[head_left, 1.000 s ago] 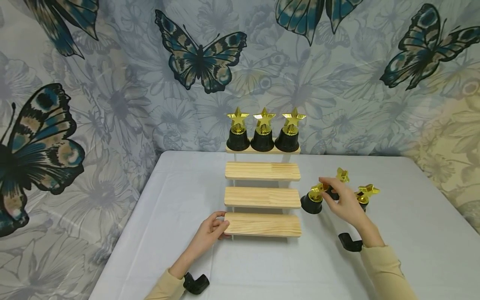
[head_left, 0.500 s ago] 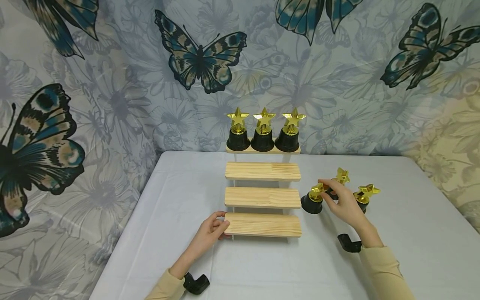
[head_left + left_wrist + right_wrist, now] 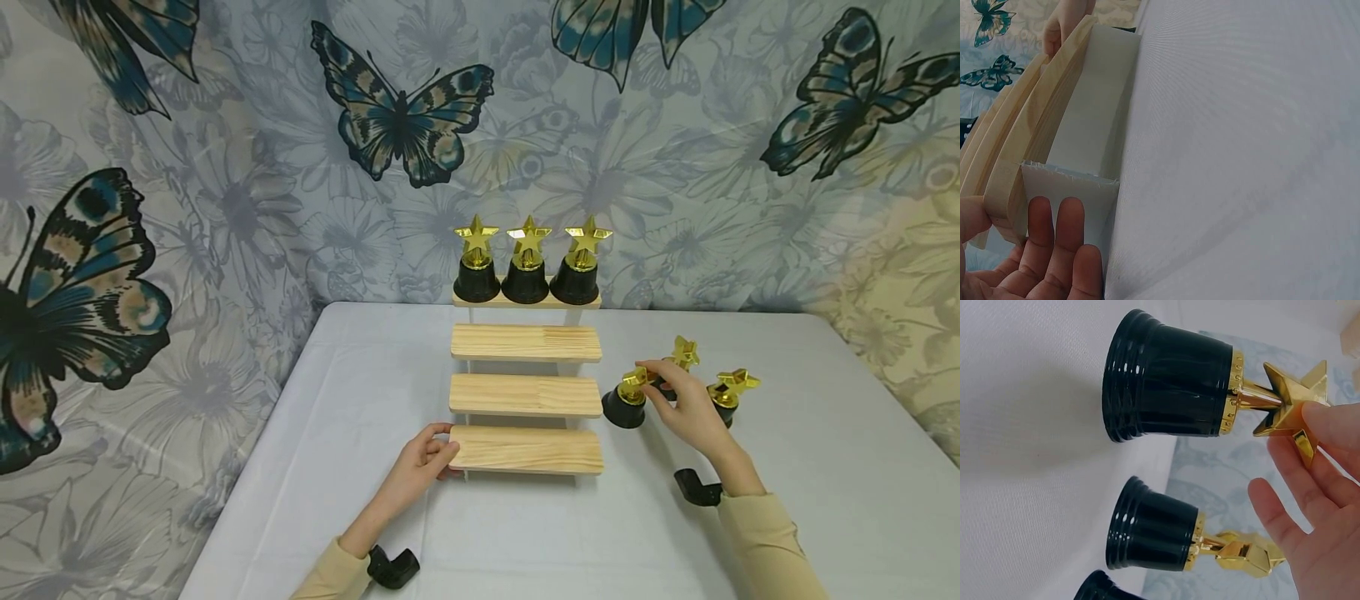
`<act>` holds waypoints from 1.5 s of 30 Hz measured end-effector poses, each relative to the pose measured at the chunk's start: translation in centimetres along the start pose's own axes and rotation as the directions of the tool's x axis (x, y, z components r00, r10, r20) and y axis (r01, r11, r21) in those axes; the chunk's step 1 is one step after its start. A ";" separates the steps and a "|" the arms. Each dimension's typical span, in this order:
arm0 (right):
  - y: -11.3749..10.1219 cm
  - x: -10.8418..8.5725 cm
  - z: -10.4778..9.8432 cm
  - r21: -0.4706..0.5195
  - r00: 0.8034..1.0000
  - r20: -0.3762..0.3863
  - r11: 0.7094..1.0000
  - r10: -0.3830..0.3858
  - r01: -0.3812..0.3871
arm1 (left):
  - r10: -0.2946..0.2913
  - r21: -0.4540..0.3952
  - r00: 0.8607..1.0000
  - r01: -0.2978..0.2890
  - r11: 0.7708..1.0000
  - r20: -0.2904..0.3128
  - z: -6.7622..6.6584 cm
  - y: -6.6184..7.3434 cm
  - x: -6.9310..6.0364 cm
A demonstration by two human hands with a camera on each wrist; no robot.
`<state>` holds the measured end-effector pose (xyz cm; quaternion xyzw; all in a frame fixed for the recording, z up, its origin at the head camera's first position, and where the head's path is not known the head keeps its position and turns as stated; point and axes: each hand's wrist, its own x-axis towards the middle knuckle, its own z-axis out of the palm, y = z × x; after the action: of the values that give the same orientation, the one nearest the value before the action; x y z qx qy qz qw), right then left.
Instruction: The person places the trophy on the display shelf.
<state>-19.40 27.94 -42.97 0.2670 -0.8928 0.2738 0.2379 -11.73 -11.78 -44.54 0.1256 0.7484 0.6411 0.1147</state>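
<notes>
White cloth (image 3: pixel 510 542) covered the table. Nearest, the left hand (image 3: pixel 418 465) grasped the left end of the lowest shelf (image 3: pixel 525 450) of the wooden stand (image 3: pixel 525 397); a light, steady hold seemed best. Right of it, the right hand (image 3: pixel 688 412) pinched a trophy (image 3: pixel 624 410) by its star; whether its base touched cloth, I couldn't tell. Staying upright and clear of the neighbouring trophies (image 3: pixel 732 388) looked wise. Far off, three trophies (image 3: pixel 525 282) lined the top shelf (image 3: pixel 527 306).

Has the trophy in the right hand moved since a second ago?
No, not visibly: in the head view, the trophy pinched by the right hand appears right beside the right end of the second-lowest shelf, as before.
</notes>
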 end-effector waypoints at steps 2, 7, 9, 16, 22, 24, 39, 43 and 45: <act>0.0 0.0 0.0 -0.002 1.000 -0.002 1.000 0.002 -0.002 | -0.003 0.000 1.000 0.003 1.000 0.001 0.0 0.0 0.0; -0.1 -0.1 0.0 0.000 1.000 -0.017 1.000 0.007 -0.007 | -0.012 -0.001 1.000 0.012 1.000 0.002 0.0 0.0 -0.1; -0.2 -0.1 0.0 0.001 1.000 -0.022 1.000 0.010 -0.010 | -0.014 0.000 1.000 0.014 1.000 0.002 0.0 0.0 -0.1; -0.2 -0.2 0.0 -0.016 0.999 -0.036 1.000 0.018 -0.019 | -0.016 0.004 1.000 0.017 1.000 -0.003 0.0 0.1 0.0; -0.3 -0.3 0.0 -0.012 0.998 -0.053 1.000 0.014 -0.015 | -0.012 -0.002 1.000 0.012 1.000 -0.001 0.0 0.1 0.1; -0.3 -0.3 0.0 -0.008 0.998 -0.057 1.000 0.014 -0.015 | -0.011 -0.001 1.000 0.011 1.000 -0.001 0.0 0.1 0.1; -1.0 0.6 -1.8 0.014 0.992 -0.120 0.999 -0.037 0.039 | -0.017 -0.011 1.000 0.017 1.000 0.001 0.1 0.0 0.0; -1.1 1.3 -2.9 0.038 0.985 -0.161 0.997 -0.059 0.066 | -0.018 -0.014 1.000 0.018 1.000 0.001 0.1 0.0 0.0; -1.3 1.7 -3.4 0.037 0.981 -0.179 0.996 -0.068 0.076 | -0.019 -0.015 1.000 0.019 1.000 0.001 0.1 -0.1 0.0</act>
<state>-18.90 28.59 -39.03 0.2788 -0.8515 0.3074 0.3205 -11.67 -11.71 -44.63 0.1179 0.7447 0.6454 0.1224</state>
